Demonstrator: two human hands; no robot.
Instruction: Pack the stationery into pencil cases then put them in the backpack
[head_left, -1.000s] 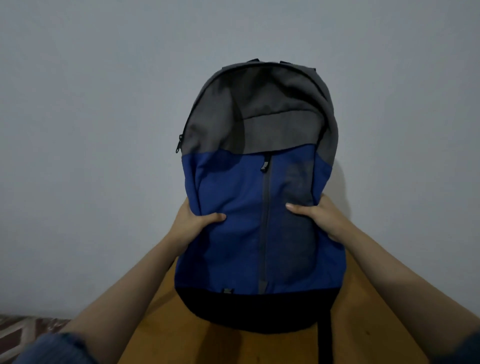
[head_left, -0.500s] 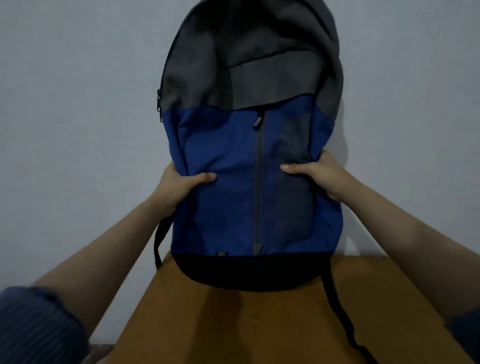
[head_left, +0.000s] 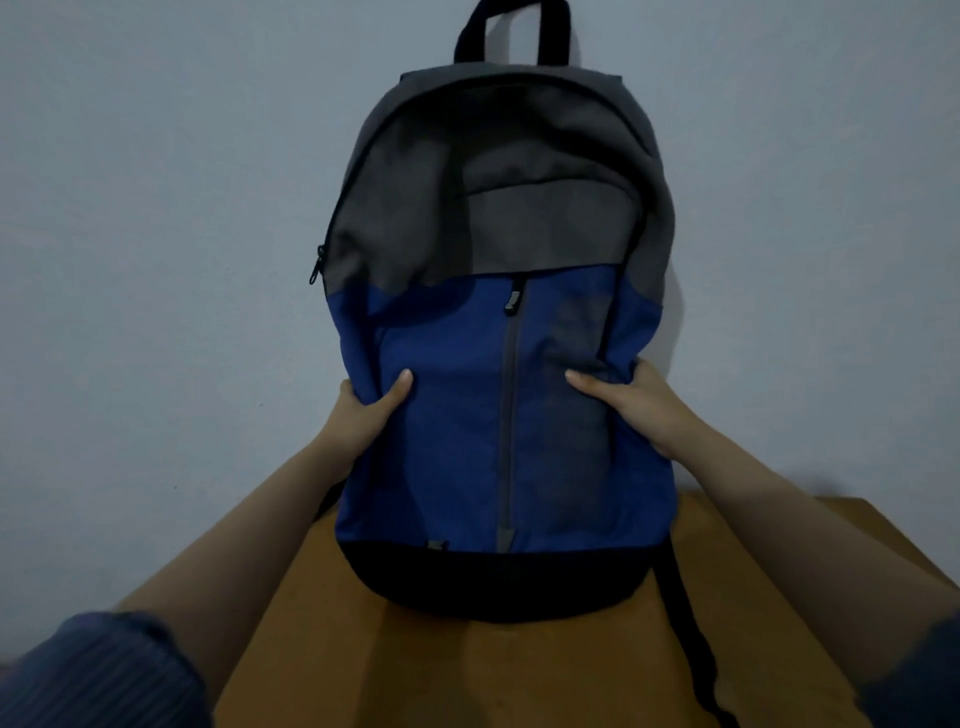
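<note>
A blue, grey and black backpack (head_left: 452, 447) stands upright in front of the wall, its black base low over the brown table (head_left: 467, 670). My left hand (head_left: 363, 415) grips its left side, thumb on the blue front. On the right side my right hand (head_left: 634, 405) holds it the same way, thumb across the front. The top and front zips look closed. A black carry loop (head_left: 511, 28) sticks up at the top and a black strap (head_left: 691, 644) trails down at the right. No pencil cases or stationery are visible.
A plain grey wall (head_left: 156, 208) fills the background close behind the backpack. The table's far edge runs just behind the bag, and its right corner (head_left: 862, 501) shows beside my right forearm.
The backpack rose off the table between the first two frames, then came lower in view, so its top handle now shows. Both hands keep their grip on its sides.
</note>
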